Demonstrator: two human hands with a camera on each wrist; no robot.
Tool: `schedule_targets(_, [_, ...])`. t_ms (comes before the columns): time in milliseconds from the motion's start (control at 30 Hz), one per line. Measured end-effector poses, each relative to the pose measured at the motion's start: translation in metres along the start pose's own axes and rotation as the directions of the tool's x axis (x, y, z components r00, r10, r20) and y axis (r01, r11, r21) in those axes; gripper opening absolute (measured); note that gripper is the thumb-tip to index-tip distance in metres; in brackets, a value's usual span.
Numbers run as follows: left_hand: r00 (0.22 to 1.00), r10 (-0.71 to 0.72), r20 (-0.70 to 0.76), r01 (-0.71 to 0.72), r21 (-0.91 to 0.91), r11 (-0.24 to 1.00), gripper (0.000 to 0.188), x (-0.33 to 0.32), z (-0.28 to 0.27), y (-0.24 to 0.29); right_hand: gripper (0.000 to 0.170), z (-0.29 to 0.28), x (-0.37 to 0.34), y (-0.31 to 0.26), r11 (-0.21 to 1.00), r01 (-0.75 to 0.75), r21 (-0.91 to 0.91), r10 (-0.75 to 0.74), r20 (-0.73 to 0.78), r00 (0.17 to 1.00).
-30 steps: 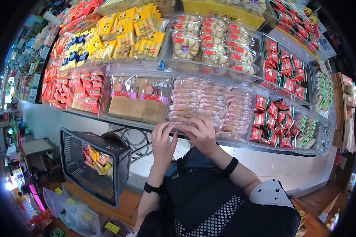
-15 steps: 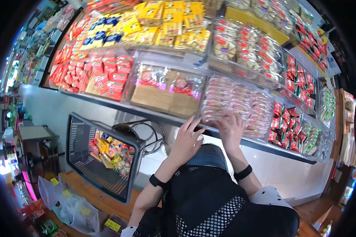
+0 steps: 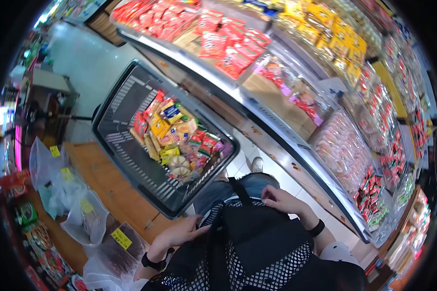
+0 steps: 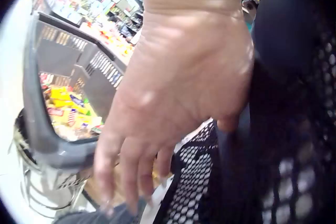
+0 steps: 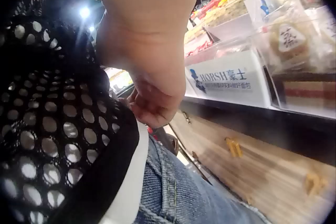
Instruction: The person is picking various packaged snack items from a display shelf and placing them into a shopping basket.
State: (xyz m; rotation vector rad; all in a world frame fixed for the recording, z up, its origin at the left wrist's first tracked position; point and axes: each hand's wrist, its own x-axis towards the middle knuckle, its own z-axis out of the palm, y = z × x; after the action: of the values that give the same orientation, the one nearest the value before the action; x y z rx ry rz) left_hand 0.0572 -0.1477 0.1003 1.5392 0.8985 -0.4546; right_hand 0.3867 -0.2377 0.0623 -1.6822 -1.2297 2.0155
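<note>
In the head view my left hand [image 3: 182, 232] hangs low at the side of the black mesh top [image 3: 257, 233], fingers relaxed and apart in the left wrist view, holding nothing. My right hand [image 3: 284, 200] is at the waist, beside the top's front edge. Its fingers curl loosely with no item showing in them. A grey shopping basket [image 3: 124, 114] stands ahead of the left hand, apart from it. Inside lie several packaged snacks [image 3: 162, 123] in yellow, red and green wrappers, plus a round pale pastry in clear wrap [image 3: 179, 166].
A display counter [image 3: 257, 123] runs diagonally along the right, with bins of red packets [image 3: 225, 43], brown paper bags [image 3: 271, 99] and clear-wrapped pastries [image 3: 342, 145]. Plastic bags with yellow labels [image 3: 85, 213] lie at the left by a wooden surface [image 3: 116, 184]. White floor tiles show between.
Both hands have drawn back from the counter's front edge to the waist. The head view has turned left, so the basket appears nearer the middle and the counter farther right.
</note>
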Motion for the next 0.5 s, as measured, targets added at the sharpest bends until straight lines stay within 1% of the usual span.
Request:
schedule_targets(33, [1.0,-0.006,-0.009,0.006,-0.02,1.0,0.047,-0.002,0.003,-0.015,0.026,0.006,0.006,0.001,0.997,0.049,0.064,-0.052,0.041,0.998])
schedule_targets(67, [0.998,-0.008,-0.059,-0.002,-0.171,0.985,0.05,-0.005,0.007,-0.029,0.03,0.009,0.013,-0.003,0.973,0.167,0.16,-0.183,0.088,0.979])
schedule_targets(100, [0.994,-0.017,-0.109,-0.018,-0.316,0.948,0.054,-0.01,0.01,-0.04,0.03,0.017,0.019,-0.012,0.976,0.159,0.151,-0.176,0.108,0.978])
schedule_targets(133, [0.993,-0.022,-0.118,-0.019,-0.336,0.942,0.054,-0.016,0.012,-0.049,0.031,0.027,0.024,-0.023,0.98,0.163,0.114,-0.173,0.076,0.982])
schedule_targets(167, [0.994,-0.016,-0.105,-0.028,-0.403,0.915,0.052,-0.02,0.013,-0.056,0.032,0.035,0.029,-0.032,0.983,0.167,0.077,-0.171,0.044,0.984])
schedule_targets(200, [0.996,-0.008,-0.094,-0.037,-0.468,0.883,0.05,-0.024,0.014,-0.063,0.03,0.04,0.036,-0.032,0.998,0.038,0.043,-0.043,0.133,0.99])
schedule_targets(233, [0.994,-0.014,-0.105,-0.039,-0.484,0.874,0.05,-0.027,0.009,-0.066,0.03,0.042,0.041,-0.038,0.999,0.034,0.029,-0.038,0.151,0.988])
schedule_targets(300, [0.99,-0.08,0.117,0.125,-0.442,0.888,0.044,-0.035,-0.005,-0.065,0.029,0.047,0.049,-0.051,0.991,-0.106,0.082,0.068,0.372,0.926])
schedule_targets(333, [0.988,-0.102,0.116,0.141,-0.409,0.902,0.04,-0.04,-0.009,-0.067,0.029,0.056,0.052,-0.056,0.992,-0.109,0.069,0.074,0.385,0.92])
schedule_targets(367, [0.989,-0.106,0.108,0.142,-0.424,0.894,0.04,-0.043,-0.008,-0.075,0.03,0.067,0.054,-0.061,0.984,-0.06,0.168,0.013,0.263,0.965])
schedule_targets(400, [0.983,-0.186,-0.002,0.161,-0.489,0.857,0.04,-0.046,-0.004,-0.084,0.032,0.075,0.055,-0.064,0.966,0.002,0.26,-0.037,0.13,0.991])
schedule_targets(433, [0.957,-0.27,-0.106,0.169,-0.552,0.817,0.04,-0.047,-0.001,-0.094,0.032,0.078,0.06,-0.06,0.968,-0.001,0.25,-0.036,0.142,0.989])
schedule_targets(467, [0.936,-0.322,-0.142,0.115,-0.742,0.661,0.041,-0.049,0.008,-0.104,0.03,0.08,0.066,-0.052,0.979,0.174,-0.102,-0.178,-0.022,0.984])
schedule_targets(500, [0.934,-0.327,-0.147,0.11,-0.751,0.652,0.041,-0.052,0.013,-0.106,0.027,0.08,0.071,-0.044,0.845,0.274,-0.459,-0.365,-0.121,0.923])
